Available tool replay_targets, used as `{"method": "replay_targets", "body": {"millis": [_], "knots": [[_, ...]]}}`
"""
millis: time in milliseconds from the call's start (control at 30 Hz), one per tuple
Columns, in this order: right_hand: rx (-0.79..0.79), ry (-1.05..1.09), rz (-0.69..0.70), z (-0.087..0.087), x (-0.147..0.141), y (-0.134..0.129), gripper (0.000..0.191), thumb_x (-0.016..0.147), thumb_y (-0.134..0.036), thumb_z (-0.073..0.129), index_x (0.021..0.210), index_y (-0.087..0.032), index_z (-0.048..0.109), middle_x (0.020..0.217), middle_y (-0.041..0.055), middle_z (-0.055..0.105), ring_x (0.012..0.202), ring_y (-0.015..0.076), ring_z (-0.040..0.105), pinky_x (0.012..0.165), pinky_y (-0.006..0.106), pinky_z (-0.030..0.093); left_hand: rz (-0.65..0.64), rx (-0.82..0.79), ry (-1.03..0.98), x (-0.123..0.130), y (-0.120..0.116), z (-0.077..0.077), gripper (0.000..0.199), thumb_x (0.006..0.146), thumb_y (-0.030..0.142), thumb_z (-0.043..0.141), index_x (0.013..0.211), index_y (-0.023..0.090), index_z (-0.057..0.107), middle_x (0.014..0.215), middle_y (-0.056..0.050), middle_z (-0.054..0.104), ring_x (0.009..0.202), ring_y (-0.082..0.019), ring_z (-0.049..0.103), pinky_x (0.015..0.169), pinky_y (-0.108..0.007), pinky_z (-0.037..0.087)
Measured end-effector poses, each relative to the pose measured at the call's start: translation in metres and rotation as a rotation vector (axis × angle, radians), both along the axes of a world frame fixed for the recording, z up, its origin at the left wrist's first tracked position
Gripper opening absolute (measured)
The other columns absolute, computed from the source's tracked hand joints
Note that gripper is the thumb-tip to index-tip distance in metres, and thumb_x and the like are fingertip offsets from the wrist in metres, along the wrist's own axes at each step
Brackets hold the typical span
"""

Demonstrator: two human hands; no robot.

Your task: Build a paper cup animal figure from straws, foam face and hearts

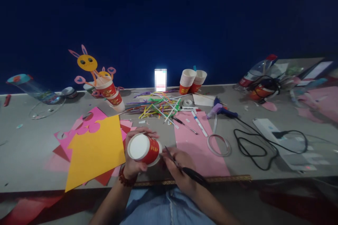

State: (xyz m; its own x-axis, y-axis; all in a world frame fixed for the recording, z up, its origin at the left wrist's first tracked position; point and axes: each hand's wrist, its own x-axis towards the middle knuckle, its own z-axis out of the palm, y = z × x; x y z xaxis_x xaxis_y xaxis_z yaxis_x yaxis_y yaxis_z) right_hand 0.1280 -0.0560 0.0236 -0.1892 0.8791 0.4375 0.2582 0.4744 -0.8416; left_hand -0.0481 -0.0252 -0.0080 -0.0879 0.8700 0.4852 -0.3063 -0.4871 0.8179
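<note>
My left hand (pixel 133 161), with a beaded bracelet at the wrist, is wrapped round a red and white paper cup (pixel 151 150). The cup is tilted, its white round end turned up to the left. In my right hand (pixel 179 168) are scissors with a black handle (pixel 195 175). Their blades point up and left, close to the cup's right-hand rim. Whether the blades touch the cup I cannot tell. Just left of the cup lies yellow paper (pixel 97 147) over pink and red sheets. A pink sheet (pixel 198 154) lies beyond my right hand.
Colourful sticks (pixel 158 105) are heaped in mid-table. Cup stacks (pixel 187 81) and a bright phone (pixel 161 80) stand behind. At left is a paper-figure cup (pixel 105 89). A glue gun (pixel 224 111), tape roll (pixel 218 145), black cable (pixel 250 153) and power strip (pixel 285 147) lie right.
</note>
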Motion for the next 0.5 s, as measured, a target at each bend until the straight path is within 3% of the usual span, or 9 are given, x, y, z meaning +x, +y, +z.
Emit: {"method": "replay_targets", "body": {"millis": [67, 133, 233, 333, 433, 500], "knots": [[0.151, -0.007, -0.003, -0.001, -0.001, 0.000, 0.029, 0.099, -0.028, 0.049, 0.080, -0.023, 0.070, 0.069, 0.0030, 0.073, 0.079, 0.0193, 0.073, 0.073, 0.028, 0.057, -0.055, 0.013, 0.012, -0.003, 0.000, 0.000, 0.086, 0.052, 0.064, 0.087, 0.123, 0.029, 0.053, 0.117, -0.011, 0.065, 0.088, -0.030, 0.071, 0.088, -0.055, 0.056], [0.136, -0.013, -0.007, -0.001, -0.001, -0.002, 0.030, 0.100, -0.029, 0.048, 0.082, -0.023, 0.071, 0.069, 0.0032, 0.072, 0.082, 0.0197, 0.073, 0.074, 0.028, 0.056, -0.015, -0.002, 0.065, -0.004, -0.003, -0.006, 0.081, 0.058, 0.060, 0.085, 0.124, 0.025, 0.054, 0.109, -0.012, 0.069, 0.088, -0.031, 0.070, 0.084, -0.053, 0.058], [-0.143, -0.007, 0.011, 0.002, 0.000, -0.006, 0.035, 0.101, -0.035, 0.046, 0.081, -0.022, 0.072, 0.066, 0.0013, 0.072, 0.069, 0.0163, 0.072, 0.064, 0.024, 0.054, 0.080, -0.004, 0.168, -0.005, -0.009, -0.016, 0.058, 0.066, 0.053, 0.081, 0.111, 0.023, 0.061, 0.097, -0.009, 0.070, 0.087, -0.029, 0.069, 0.082, -0.049, 0.059], [-0.430, 0.148, 0.037, 0.006, 0.000, -0.009, 0.034, 0.100, -0.039, 0.048, 0.081, -0.022, 0.069, 0.066, -0.0003, 0.072, 0.055, 0.0127, 0.067, 0.055, 0.021, 0.053, 0.092, 0.009, 0.194, -0.003, -0.012, -0.015, 0.049, 0.067, 0.050, 0.079, 0.104, 0.023, 0.064, 0.092, -0.007, 0.069, 0.085, -0.028, 0.067, 0.085, -0.049, 0.058], [-0.525, 0.291, 0.035, 0.010, -0.001, -0.008, 0.031, 0.098, -0.041, 0.051, 0.078, -0.022, 0.067, 0.064, -0.0012, 0.070, 0.051, 0.0127, 0.065, 0.051, 0.021, 0.053, 0.091, 0.060, 0.204, -0.001, -0.012, -0.004, 0.047, 0.067, 0.048, 0.079, 0.106, 0.026, 0.066, 0.089, -0.006, 0.068, 0.083, -0.026, 0.066, 0.086, -0.048, 0.058], [-0.474, 0.272, 0.011, 0.011, 0.000, -0.007, 0.032, 0.097, -0.041, 0.050, 0.077, -0.023, 0.066, 0.062, -0.0011, 0.069, 0.051, 0.0137, 0.064, 0.050, 0.021, 0.054, 0.088, 0.091, 0.203, 0.001, -0.011, 0.003, 0.050, 0.067, 0.047, 0.081, 0.110, 0.027, 0.064, 0.091, -0.006, 0.068, 0.085, -0.026, 0.066, 0.089, -0.049, 0.057]]}}
